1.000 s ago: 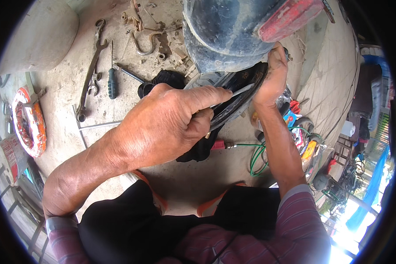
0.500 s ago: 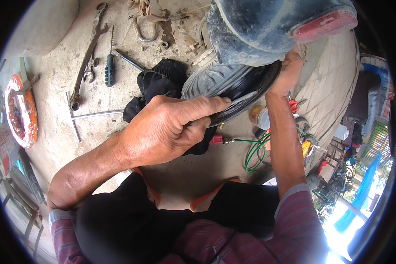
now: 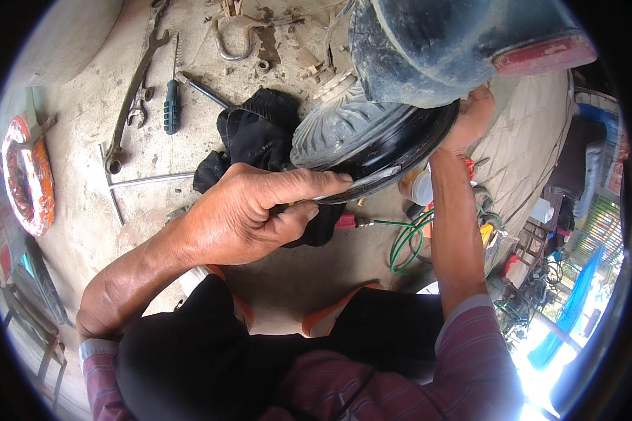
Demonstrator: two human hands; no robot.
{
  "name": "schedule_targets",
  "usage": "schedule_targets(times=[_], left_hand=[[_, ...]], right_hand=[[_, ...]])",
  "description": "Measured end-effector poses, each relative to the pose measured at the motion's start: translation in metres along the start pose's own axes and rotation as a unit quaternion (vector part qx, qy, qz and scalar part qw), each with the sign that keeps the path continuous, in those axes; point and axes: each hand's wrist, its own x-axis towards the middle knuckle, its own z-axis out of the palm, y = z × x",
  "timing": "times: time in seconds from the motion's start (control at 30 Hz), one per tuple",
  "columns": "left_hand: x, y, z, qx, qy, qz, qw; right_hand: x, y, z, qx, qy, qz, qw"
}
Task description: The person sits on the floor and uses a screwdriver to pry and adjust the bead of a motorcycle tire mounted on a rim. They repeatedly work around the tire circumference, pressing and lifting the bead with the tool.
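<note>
A black wheel rim [image 3: 384,149] with a ribbed grey hub [image 3: 351,118] tilts beneath a muddy dark fender [image 3: 428,52]. No tire shows on it. My left hand [image 3: 249,210] pinches the rim's near left edge, index finger along the top and thumb below. At the rim's far right side, my right hand [image 3: 468,121] is wrapped round the edge, its fingertips partly hidden by rim and fender. Behind my left hand, a crumpled black cloth [image 3: 260,130] lies on the concrete, partly under the wheel.
To the left lie a long wrench [image 3: 130,102], a screwdriver [image 3: 171,109] and a T-handle wrench [image 3: 151,181]. A green hose [image 3: 404,245] with a red-ended fitting [image 3: 345,222] coils near my right forearm. An orange-and-white wrapped ring [image 3: 28,175] stands far left. A red reflector [image 3: 546,55] sits on the fender.
The rim has turned or tilted a little, showing more of its black inner wall and ribbed hub. My left hand has shifted slightly left along with its edge. Both hands keep their hold.
</note>
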Motion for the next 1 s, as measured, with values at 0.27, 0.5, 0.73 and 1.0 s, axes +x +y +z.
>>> schedule_targets(times=[0.27,0.5,0.73,1.0], left_hand=[[0.009,0.014,0.003,0.057,0.000,-0.003,0.998],[0.013,0.025,0.005,0.167,0.006,0.029,0.986],[0.004,0.035,-0.001,0.239,-0.007,0.019,0.971],[-0.023,0.016,-0.006,0.209,-0.025,0.004,0.977]], right_hand=[[-0.002,-0.005,0.004,-0.152,0.021,-0.056,0.987],[-0.003,-0.012,0.006,-0.145,0.013,-0.001,0.989],[0.004,-0.007,0.000,-0.097,0.025,0.047,0.994],[0.020,0.029,-0.034,-0.013,0.020,0.066,0.998]])
